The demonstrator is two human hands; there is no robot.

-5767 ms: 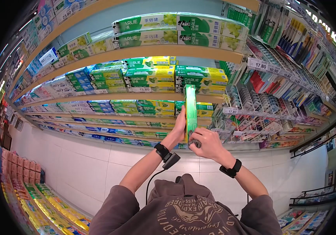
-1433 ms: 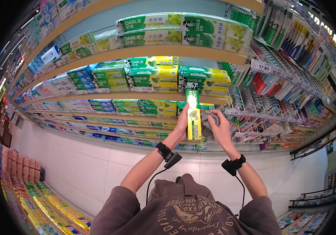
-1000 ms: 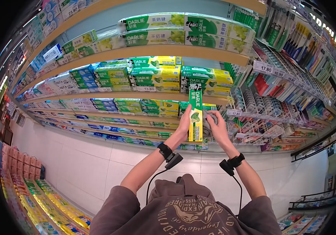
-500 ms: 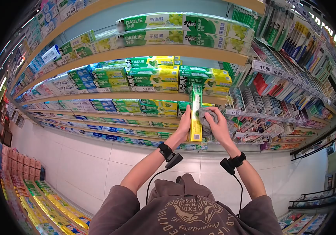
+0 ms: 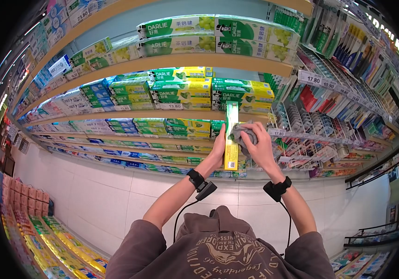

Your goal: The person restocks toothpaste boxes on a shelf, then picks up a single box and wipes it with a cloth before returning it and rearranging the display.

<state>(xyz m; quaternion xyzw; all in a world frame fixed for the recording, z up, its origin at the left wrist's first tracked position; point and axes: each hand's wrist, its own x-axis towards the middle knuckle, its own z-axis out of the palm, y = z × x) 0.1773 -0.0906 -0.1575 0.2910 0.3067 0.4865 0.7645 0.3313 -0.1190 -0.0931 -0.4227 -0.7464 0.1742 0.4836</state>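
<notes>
A green and yellow toothpaste box (image 5: 231,156) is held upright in front of the shelves. My left hand (image 5: 218,148) grips it along its left edge, fingers partly hidden behind it. My right hand (image 5: 258,143) is closed on a crumpled grey cloth (image 5: 246,136), which lies against the right side and part of the front face of the box. Behind the top of the box, stacked green and yellow Darlie toothpaste boxes (image 5: 241,95) sit on a shelf.
Several wooden shelves (image 5: 171,63) of toothpaste boxes curve across the view. Price tags (image 5: 318,80) and wire racks (image 5: 297,118) with hanging packs are on the right. Below lies a pale tiled floor (image 5: 111,183); yellow and green packs (image 5: 69,242) fill shelves at lower left.
My right hand has moved slightly up and left, bringing the grey cloth over part of the box's front face. The box has turned slightly, its front now showing a bright glare.
</notes>
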